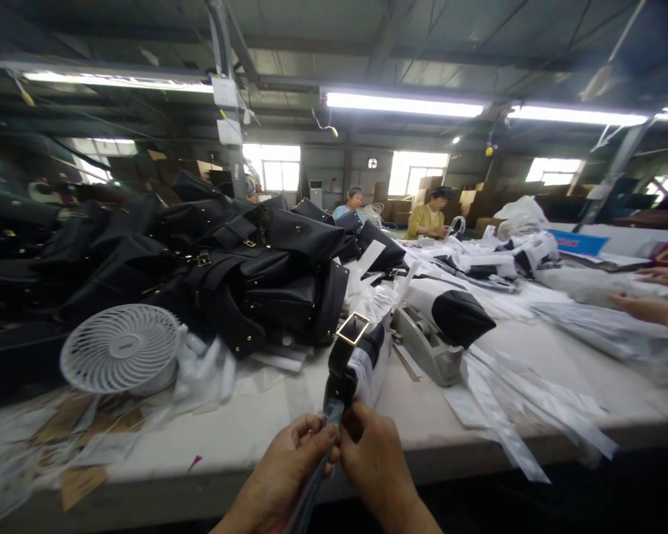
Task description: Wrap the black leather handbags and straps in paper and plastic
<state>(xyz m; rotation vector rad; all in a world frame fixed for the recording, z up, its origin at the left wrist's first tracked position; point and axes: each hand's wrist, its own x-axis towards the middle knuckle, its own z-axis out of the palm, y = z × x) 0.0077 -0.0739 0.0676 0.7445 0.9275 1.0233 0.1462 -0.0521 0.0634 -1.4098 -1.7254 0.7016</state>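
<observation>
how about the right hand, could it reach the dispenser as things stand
Probably yes: only tabletop seems to lie between the right hand and the dispenser, though that hand is busy at the strap.

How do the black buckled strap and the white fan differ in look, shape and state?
Colour: the strap is black with a gold-coloured buckle; the fan is whitish. Shape: the strap is narrow; the fan has a round, slotted grille. State: the left hand and right hand hold the strap; the fan stands untouched to their left.
</observation>
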